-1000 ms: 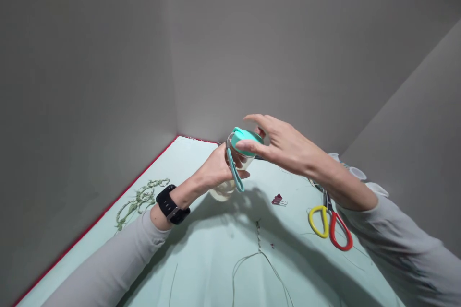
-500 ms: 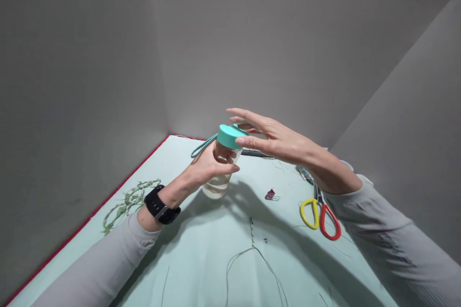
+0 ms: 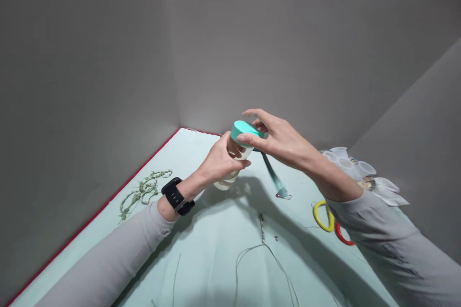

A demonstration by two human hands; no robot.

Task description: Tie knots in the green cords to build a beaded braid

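No longer spread, the right grip [image 3: 279,143] pinches the teal lid [image 3: 245,129]; the left grip [image 3: 219,163] wraps the glass jar [image 3: 225,183].

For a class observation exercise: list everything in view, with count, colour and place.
bottle: one, clear, in left hand
lid: one, turquoise, on bottle
strap: one, turquoise, beyond bottle
binder clip: one, purple, at strap's end
scissors: one, yellow-red, right side
cups: several, clear, far right
braided cord: one, green, left
thin cord: one, pale green, front
mat: one, pale green, beneath the hands
walls: three, grey, around mat
watch: one, black, left wrist
left hand: one, around bottle
right hand: one, on lid
sleeves: two, grey, forearms
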